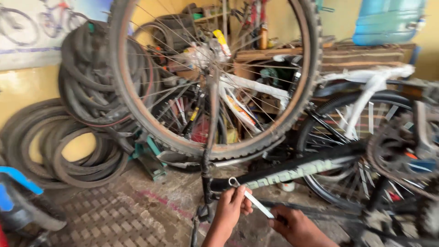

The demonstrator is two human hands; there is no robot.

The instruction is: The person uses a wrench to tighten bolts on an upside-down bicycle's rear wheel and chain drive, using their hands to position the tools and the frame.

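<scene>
A black bicycle stands upside down, its front wheel (215,77) raised on the fork (209,137) and its black frame tube (292,171) running to the right. My left hand (231,208) pinches the upper end of a slim silver wrench (249,197), close to the bottom of the fork. My right hand (295,226) grips the wrench's lower end, below the frame tube. The chainring (398,148) shows at the right.
Piles of old black tyres (77,137) lean on the yellow wall at the left. A white-wrapped bicycle (366,91) and a cluttered wooden shelf (329,52) stand behind. A blue barrel (388,20) sits at top right. The floor (119,215) is patterned tile.
</scene>
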